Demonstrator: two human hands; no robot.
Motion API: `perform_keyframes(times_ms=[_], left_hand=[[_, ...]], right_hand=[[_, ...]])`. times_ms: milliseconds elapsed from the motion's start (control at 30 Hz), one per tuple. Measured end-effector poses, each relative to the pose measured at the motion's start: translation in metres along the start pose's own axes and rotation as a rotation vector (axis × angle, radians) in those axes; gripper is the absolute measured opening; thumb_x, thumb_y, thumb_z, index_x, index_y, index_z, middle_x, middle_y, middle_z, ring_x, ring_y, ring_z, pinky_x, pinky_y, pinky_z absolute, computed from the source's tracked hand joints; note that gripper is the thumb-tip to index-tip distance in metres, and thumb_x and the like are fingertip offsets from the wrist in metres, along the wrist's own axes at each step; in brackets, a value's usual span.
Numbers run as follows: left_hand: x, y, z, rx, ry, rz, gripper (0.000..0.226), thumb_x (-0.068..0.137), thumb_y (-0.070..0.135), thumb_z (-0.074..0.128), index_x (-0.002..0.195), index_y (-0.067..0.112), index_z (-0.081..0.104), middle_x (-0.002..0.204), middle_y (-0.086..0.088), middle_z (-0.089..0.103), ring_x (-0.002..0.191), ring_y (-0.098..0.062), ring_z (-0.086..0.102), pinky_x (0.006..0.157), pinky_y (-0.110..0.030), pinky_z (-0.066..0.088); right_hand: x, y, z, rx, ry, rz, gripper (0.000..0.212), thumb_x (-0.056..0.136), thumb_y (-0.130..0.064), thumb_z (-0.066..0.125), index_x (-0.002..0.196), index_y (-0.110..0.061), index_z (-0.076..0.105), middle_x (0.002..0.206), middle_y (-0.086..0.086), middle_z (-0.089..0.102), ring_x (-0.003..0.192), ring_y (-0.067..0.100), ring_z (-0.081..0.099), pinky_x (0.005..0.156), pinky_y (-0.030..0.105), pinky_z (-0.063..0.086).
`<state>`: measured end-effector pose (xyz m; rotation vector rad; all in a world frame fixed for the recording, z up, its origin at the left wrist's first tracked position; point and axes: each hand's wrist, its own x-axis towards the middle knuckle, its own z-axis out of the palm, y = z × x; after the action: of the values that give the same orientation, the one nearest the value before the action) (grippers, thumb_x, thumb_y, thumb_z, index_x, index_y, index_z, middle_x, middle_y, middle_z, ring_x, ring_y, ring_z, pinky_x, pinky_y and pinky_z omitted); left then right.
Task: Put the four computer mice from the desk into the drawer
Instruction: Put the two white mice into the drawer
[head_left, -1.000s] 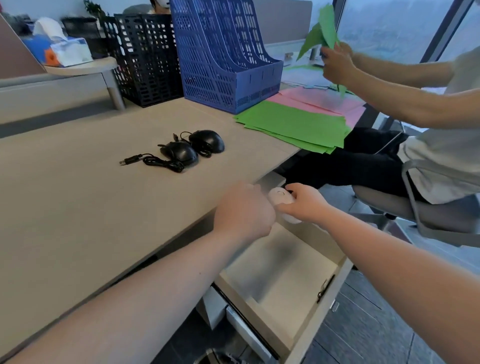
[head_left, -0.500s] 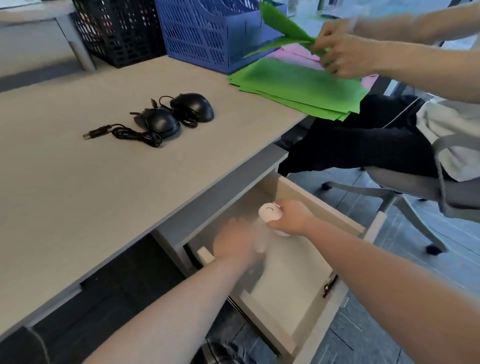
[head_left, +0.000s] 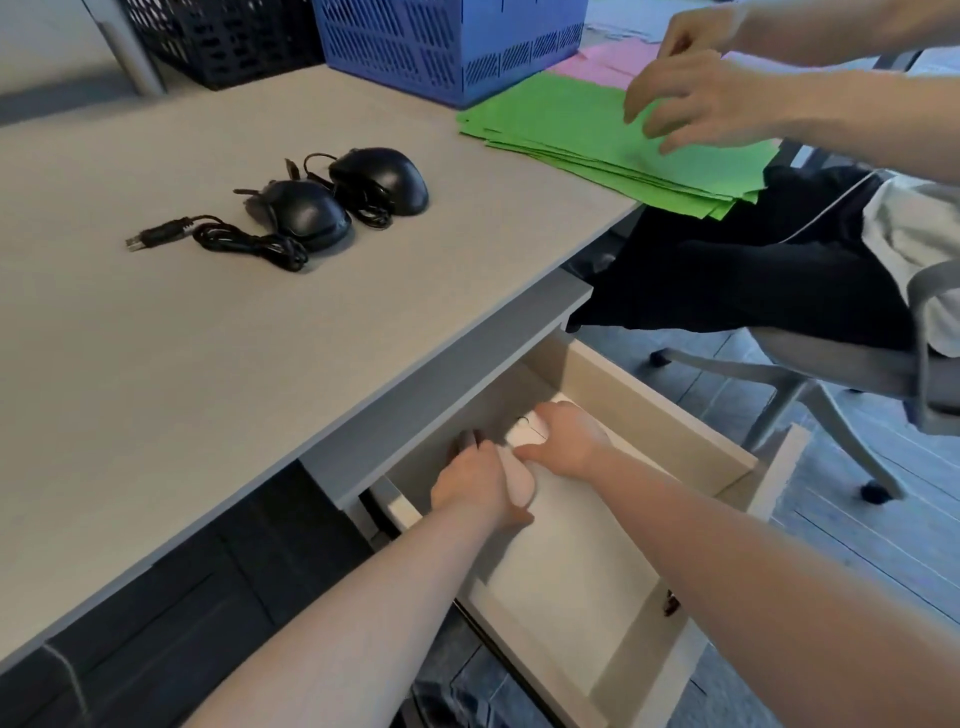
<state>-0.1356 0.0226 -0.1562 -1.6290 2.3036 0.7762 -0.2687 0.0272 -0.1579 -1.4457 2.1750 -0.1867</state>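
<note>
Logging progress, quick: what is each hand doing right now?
Left hand: closed on a pale mouse.
Right hand: closed on a white mouse.

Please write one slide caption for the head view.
Both hands place pale mice in the open drawer; two black corded mice remain.

Matt wood-grain desk (head_left: 218, 364), two glossy black plastic mice (head_left: 306, 214), perforated blue plastic file holder (head_left: 447, 47), green paper sheets (head_left: 571, 135).
</note>
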Motion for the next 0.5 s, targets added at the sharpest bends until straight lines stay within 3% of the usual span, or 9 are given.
perform_keyframes(times_ms=[167,367,433,500], left_hand=[[-0.001,0.0,0.001,-0.005,0.019,0.016,0.098,0.063,0.049,0.081,0.139,0.014,0.03,0.151,-0.001,0.022,0.139,-0.017,0.029,0.104,-0.035,0.038],[-0.012,0.003,-0.01,0.002,0.029,0.05,0.117,0.067,0.051,0.078,0.149,0.008,0.007,0.158,-0.006,0.012,0.146,-0.021,0.016,0.114,-0.035,0.027],[-0.021,0.005,-0.021,-0.01,0.068,0.083,0.095,0.076,0.046,0.071,0.145,0.007,0.019,0.152,-0.008,0.026,0.14,-0.024,0.03,0.106,-0.037,0.035],[-0.033,0.009,-0.036,0.038,0.118,0.14,0.056,0.085,0.037,0.061,0.129,0.01,0.042,0.135,-0.009,0.044,0.125,-0.028,0.045,0.092,-0.038,0.042]], right_hand=[[0.0,0.002,0.002,0.0,0.025,-0.022,0.051,0.078,-0.047,0.066,0.111,-0.009,0.057,0.119,0.012,0.06,0.11,0.029,0.055,0.087,0.035,0.045],[-0.016,-0.004,-0.013,-0.064,0.022,-0.05,0.05,0.091,-0.039,0.053,0.128,-0.006,0.049,0.131,0.014,0.054,0.12,0.031,0.052,0.099,0.039,0.045],[-0.025,-0.008,-0.025,-0.08,0.024,-0.064,0.045,0.094,-0.035,0.048,0.127,-0.005,0.052,0.13,0.015,0.057,0.119,0.032,0.053,0.098,0.04,0.046],[-0.035,-0.015,-0.041,-0.09,0.044,-0.08,0.039,0.095,-0.035,0.045,0.12,-0.008,0.059,0.121,0.012,0.063,0.112,0.03,0.058,0.093,0.04,0.05]])
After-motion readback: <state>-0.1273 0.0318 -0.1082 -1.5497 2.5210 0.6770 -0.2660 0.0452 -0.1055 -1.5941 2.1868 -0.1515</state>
